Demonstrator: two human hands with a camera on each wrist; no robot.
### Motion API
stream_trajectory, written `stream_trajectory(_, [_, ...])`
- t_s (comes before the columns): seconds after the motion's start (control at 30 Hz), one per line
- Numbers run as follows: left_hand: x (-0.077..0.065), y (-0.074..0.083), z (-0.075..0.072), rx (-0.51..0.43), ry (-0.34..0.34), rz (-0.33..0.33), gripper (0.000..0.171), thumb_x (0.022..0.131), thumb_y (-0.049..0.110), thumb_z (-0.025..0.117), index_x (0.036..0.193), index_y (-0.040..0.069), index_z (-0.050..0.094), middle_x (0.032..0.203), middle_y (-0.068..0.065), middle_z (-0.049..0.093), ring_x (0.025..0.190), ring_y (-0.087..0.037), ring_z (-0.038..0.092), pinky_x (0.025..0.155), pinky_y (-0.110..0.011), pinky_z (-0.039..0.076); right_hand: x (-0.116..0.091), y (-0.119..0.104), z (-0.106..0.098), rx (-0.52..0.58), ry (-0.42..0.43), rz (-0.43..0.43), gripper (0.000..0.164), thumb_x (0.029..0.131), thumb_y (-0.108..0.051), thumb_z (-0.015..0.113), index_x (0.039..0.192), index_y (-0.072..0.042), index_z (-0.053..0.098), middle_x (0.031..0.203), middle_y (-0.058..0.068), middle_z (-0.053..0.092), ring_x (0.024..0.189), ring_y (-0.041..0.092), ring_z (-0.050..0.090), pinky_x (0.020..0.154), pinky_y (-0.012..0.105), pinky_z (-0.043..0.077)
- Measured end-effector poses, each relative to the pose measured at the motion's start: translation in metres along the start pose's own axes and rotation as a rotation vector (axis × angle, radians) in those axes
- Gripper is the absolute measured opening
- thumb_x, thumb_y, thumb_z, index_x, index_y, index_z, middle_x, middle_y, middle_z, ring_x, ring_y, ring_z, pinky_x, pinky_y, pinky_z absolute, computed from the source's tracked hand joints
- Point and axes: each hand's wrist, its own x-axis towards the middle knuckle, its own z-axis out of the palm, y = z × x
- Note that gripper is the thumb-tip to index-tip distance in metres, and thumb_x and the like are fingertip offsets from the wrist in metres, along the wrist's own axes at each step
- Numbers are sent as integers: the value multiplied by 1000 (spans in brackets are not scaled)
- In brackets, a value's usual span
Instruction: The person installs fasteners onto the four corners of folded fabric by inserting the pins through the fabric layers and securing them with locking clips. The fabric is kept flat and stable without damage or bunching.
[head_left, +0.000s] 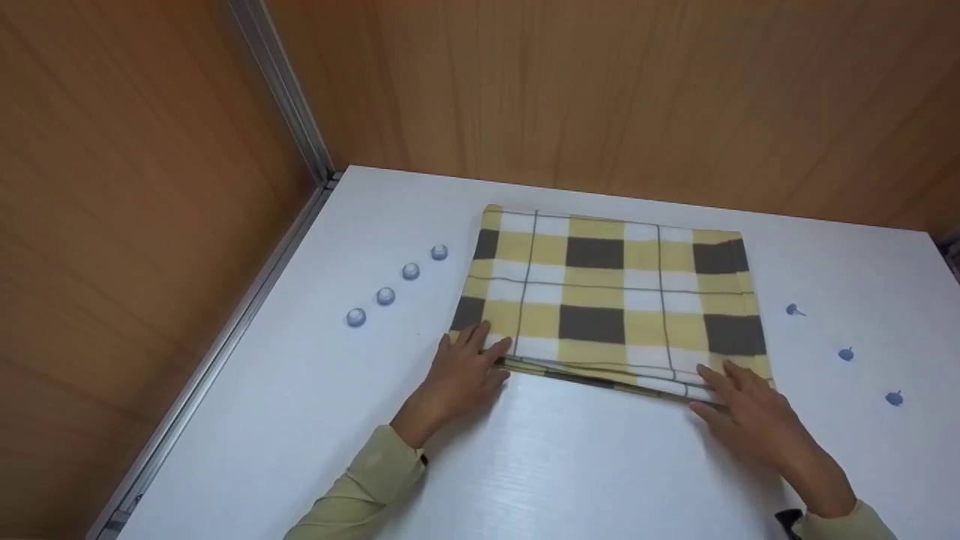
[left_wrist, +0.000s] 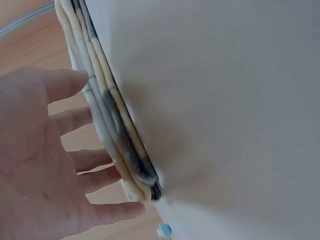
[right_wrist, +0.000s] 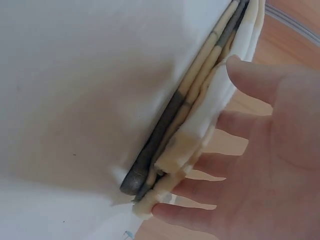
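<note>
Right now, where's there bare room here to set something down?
Bare table lies between your sleeves, in front of the folded cloth, and left of the four round objects. The cloth's near edge is crowded: left hand and right hand touch it.

The cloth (head_left: 611, 296), a yellow, white and dark grey check with thin dark lines, lies flat just right of centre in the head view. It is folded into a rough rectangle, its layers (several, slightly uneven) showing along the lower edge.

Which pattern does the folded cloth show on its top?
The folded cloth shows yellow, white and dark grey checks, best seen in the head view.
</note>
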Motion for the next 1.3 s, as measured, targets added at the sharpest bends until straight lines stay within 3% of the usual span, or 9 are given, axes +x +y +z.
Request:
stream_trajectory(0.2, [-18, 4, 1, 2, 20, 16, 44, 89, 39, 46, 130, 22, 44, 136, -14, 32, 124, -28, 29, 92, -56, 27, -13, -2, 4, -31, 29, -26, 63, 85, -52, 44, 132, -11, 39, 131, 29, 30, 117, 48, 27, 84, 66, 24])
stream_trajectory(0.47, [-44, 10, 4, 29, 32, 17, 46, 87, 41, 48, 129, 22, 45, 136, -14, 32, 124, -28, 30, 91, -55, 29, -34, -11, 11, -51, -6, 32, 62, 83, -54, 46, 132, -17, 40, 131, 26, 31, 115, 45, 29, 84, 64, 26])
stream_trajectory(0.8, [-74, 21, -2, -14, -51, 35, 46, 87, 42, 48, 128, 21, 45, 135, -16, 32, 122, -31, 31, 87, -59, 31, -65, -21, 16, -104, -84, 74, 64, 80, -59, 46, 127, -16, 48, 125, 22, 40, 105, 42, 40, 73, 60, 35])
stream_trajectory(1.1, [-79, 22, -3, -46, -59, 1, 44, 88, 41, 47, 127, 21, 47, 135, -16, 30, 124, -31, 28, 87, -61, 29, -66, -22, 20, -132, -27, 60, 61, 79, -60, 47, 122, -16, 53, 121, 17, 45, 101, 38, 44, 67, 55, 37])
stream_trajectory(1.3, [-71, 21, -2, -37, -52, 18, 45, 87, 42, 49, 126, 21, 48, 135, -16, 31, 123, -30, 30, 87, -61, 29, -64, -15, 18, -136, -35, 41, 62, 79, -60, 47, 122, -16, 53, 121, 17, 46, 100, 37, 46, 65, 53, 39])
